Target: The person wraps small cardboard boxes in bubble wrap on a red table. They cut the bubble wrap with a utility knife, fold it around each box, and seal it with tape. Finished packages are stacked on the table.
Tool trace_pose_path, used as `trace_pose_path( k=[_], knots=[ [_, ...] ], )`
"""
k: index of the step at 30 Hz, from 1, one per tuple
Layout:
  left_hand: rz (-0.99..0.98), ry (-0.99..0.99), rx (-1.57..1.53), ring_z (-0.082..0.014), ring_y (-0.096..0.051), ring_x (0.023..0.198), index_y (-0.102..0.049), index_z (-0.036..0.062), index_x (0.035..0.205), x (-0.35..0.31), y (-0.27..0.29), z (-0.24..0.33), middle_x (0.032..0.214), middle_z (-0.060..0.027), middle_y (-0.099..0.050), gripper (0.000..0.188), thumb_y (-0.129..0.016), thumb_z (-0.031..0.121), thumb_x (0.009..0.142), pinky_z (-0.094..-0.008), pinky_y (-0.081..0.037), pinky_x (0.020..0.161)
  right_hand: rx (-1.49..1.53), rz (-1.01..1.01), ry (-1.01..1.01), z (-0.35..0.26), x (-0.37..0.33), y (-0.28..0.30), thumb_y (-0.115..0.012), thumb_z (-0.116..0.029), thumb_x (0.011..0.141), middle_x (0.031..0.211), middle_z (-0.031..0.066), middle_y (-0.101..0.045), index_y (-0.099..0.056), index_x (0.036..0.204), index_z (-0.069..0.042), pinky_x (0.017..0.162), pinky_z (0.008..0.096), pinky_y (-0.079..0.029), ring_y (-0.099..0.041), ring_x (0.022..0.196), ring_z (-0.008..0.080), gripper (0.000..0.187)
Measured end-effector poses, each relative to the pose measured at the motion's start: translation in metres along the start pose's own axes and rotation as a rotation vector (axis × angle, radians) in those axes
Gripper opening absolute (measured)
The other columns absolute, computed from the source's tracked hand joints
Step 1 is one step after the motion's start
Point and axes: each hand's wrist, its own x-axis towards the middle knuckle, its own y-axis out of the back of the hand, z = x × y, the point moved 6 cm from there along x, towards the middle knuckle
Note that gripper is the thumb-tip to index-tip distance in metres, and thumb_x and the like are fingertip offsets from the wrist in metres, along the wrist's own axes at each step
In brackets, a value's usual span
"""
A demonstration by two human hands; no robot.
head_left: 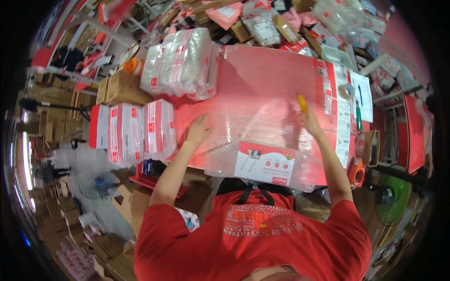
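Right grip [309, 121] clamped on yellow tool [302, 103], likely a cutter; left grip [198, 131] unclenched, palm down by bubble wrap [267, 89]. Red-white carton [266, 163] under wrap, bodyward, between grips — slack wrap could bunch, skewing a cut; excess pressure might score the carton.

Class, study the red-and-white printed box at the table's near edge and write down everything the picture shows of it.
The box lies flat, its visible face mostly white, with red along the far side, small round red icons, a dark product picture and a red patch near the bottom. Clear bubble wrap covers it and spreads past both ends. It sits slightly askew at the red table's near edge. Neither the left hand nor the right hand touches it.
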Motion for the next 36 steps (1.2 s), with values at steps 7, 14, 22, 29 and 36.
trace_pose_path(
  k=[7,14,22,29,36],
  knots=[
    [-0.149,-0.067,0.049,-0.0376,-0.039,0.157,-0.034,0.0248,0.169,0.039,-0.009,0.002,0.171,-0.0158,-0.036,0.117,-0.096,0.047,0.072,-0.0581,-0.038,0.123,-0.583,-0.387,0.741,-0.236,0.006,-0.213,-0.063,-0.026,0.103,0.100,0.0209,-0.075,-0.066,0.132,-0.015,0.076,0.0555,-0.058,-0.075,0.092,0.0434,0.031],
    [-0.314,0.021,0.623,-0.0373,-0.033,0.159,-0.018,0.0474,0.174,0.048,-0.022,0.001,0.178,-0.0143,-0.027,0.142,-0.098,0.066,0.058,-0.0592,-0.036,0.122,-0.598,-0.363,0.427,-0.099,-0.063,-0.067,-0.055,-0.029,0.109,0.098,0.0129,-0.077,-0.069,0.128,-0.018,0.069,0.0526,-0.058,-0.075,0.080,0.0379,0.026],
    [-0.458,0.076,0.771,-0.0365,-0.030,0.161,-0.010,0.0404,0.176,0.070,-0.024,0.015,0.180,-0.0162,-0.019,0.153,-0.100,0.067,0.056,-0.0579,-0.033,0.126,-0.830,0.076,-0.033,0.050,-0.277,0.175,-0.064,-0.032,0.107,0.084,0.0159,-0.074,-0.068,0.120,-0.013,0.060,0.0544,-0.054,-0.072,0.072,0.0405,0.024],
    [-0.268,0.035,0.578,-0.0415,-0.060,0.139,-0.033,0.0104,0.169,0.048,-0.010,0.122,0.165,-0.0185,-0.049,0.130,-0.089,0.073,0.070,-0.0515,-0.045,0.118,-0.595,0.414,-0.023,0.013,-0.151,0.110,-0.064,-0.026,0.103,0.093,0.0212,-0.074,-0.070,0.108,-0.004,0.073,0.0537,-0.056,-0.073,0.090,0.0447,0.023],
    [-0.317,-0.399,0.203,-0.0358,-0.055,0.133,-0.058,0.0080,0.149,-0.083,-0.061,0.267,0.138,-0.0146,-0.062,0.109,-0.084,0.078,0.070,-0.0518,-0.039,0.113,-0.551,-0.049,0.547,-0.050,-0.043,0.001,-0.066,-0.024,0.099,0.132,0.0191,-0.067,-0.063,0.140,-0.007,0.109,0.0534,-0.049,-0.062,0.127,0.0381,0.044]
  ],
)
